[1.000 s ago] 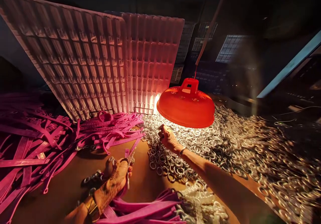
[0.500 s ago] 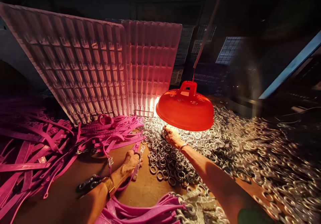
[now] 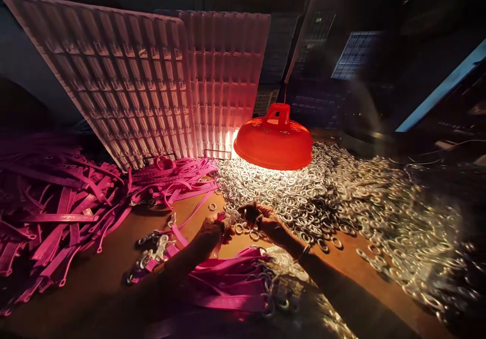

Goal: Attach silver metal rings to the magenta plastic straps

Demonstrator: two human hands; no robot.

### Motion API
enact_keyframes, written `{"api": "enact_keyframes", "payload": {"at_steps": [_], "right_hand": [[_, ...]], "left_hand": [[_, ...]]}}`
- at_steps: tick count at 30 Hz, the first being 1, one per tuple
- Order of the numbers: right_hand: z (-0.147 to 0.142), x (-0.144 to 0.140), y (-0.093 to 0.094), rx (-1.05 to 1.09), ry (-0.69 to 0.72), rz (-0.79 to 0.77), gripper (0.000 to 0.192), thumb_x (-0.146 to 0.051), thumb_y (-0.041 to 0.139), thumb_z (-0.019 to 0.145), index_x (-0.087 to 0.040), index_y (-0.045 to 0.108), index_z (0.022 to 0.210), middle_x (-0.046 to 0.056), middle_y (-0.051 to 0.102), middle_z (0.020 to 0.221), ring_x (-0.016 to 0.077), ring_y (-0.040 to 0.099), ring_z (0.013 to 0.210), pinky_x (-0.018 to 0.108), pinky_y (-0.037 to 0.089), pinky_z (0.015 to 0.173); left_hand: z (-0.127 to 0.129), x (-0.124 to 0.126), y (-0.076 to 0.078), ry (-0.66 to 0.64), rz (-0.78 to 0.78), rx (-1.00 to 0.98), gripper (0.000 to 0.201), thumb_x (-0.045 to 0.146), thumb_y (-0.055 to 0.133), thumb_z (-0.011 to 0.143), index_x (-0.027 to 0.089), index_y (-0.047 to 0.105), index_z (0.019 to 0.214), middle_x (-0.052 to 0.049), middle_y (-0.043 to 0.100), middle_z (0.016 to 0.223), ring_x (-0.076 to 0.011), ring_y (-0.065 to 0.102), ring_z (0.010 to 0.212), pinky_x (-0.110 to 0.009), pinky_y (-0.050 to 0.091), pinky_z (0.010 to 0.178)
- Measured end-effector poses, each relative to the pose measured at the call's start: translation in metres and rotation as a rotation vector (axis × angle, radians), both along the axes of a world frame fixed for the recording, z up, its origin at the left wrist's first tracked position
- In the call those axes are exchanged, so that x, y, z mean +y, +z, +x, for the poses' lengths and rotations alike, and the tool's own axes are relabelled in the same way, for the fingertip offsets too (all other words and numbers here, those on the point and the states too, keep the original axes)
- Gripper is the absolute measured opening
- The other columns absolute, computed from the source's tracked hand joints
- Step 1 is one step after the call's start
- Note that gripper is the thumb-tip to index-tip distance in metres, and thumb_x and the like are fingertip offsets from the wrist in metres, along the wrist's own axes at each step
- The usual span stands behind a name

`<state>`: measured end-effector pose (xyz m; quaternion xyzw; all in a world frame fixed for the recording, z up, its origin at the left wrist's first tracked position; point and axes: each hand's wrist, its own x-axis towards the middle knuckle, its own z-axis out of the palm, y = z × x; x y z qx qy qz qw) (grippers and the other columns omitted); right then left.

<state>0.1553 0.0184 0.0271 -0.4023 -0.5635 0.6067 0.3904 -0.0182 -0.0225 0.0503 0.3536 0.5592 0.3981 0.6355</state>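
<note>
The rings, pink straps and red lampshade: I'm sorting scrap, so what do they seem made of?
Rings: probably metal, silvery and shiny, with bright glints; coated plastic is possible. Pink straps: likely soft plastic or leatherette, smooth with a slight sheen, bending in loose curves. Red lampshade: seemingly moulded plastic, smooth, with a translucent-looking glow.

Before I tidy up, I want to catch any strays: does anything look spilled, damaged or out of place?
One ring lies alone on the brown tabletop, left of the ring pile in the picture. It looks slightly out of place because most others are heaped together. I see no clear damage.
</note>
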Motion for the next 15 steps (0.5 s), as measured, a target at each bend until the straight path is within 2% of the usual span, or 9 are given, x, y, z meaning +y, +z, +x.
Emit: {"api": "enact_keyframes", "payload": {"at_steps": [4,8,12,15], "right_hand": [[-0.006,-0.009,-0.001,0.083,0.042,-0.01,0.03,-0.034,0.06,0.067,-0.014,0.067,0.089,0.004,0.059,0.069,0.0111,0.048,0.055,0.022,0.036,0.049],[-0.011,-0.014,0.005,0.081,0.092,0.063,0.028,-0.03,0.057,0.068,-0.015,0.068,0.088,0.002,0.059,0.066,0.0103,0.047,0.055,0.02,0.032,0.047],[-0.015,-0.016,0.009,0.041,0.092,0.166,0.028,-0.021,0.049,0.067,-0.015,0.068,0.087,0.003,0.062,0.073,0.0108,0.049,0.059,0.02,0.036,0.05],[-0.015,-0.016,0.003,0.02,0.128,0.163,0.029,-0.019,0.047,0.067,-0.015,0.065,0.09,0.003,0.062,0.076,0.0113,0.052,0.062,0.023,0.043,0.057]], "left_hand": [[0.007,-0.003,-0.002,-0.032,0.017,0.05,0.032,0.042,0.064,0.068,0.015,0.051,0.079,0.003,0.055,0.045,-0.0079,0.043,0.035,-0.021,0.031,0.039],[0.014,-0.001,-0.006,-0.059,-0.026,0.003,0.036,0.047,0.067,0.066,0.015,0.051,0.073,0.002,0.055,0.046,-0.0064,0.041,0.035,-0.02,0.03,0.037],[0.013,0.001,-0.013,-0.025,-0.009,-0.115,0.037,0.045,0.071,0.062,0.013,0.055,0.071,-0.001,0.059,0.055,-0.0071,0.048,0.04,-0.019,0.031,0.039],[0.009,0.005,-0.019,0.032,0.009,-0.096,0.028,0.038,0.068,0.064,0.013,0.054,0.065,0.001,0.054,0.048,-0.0058,0.043,0.037,-0.018,0.027,0.038]]}}
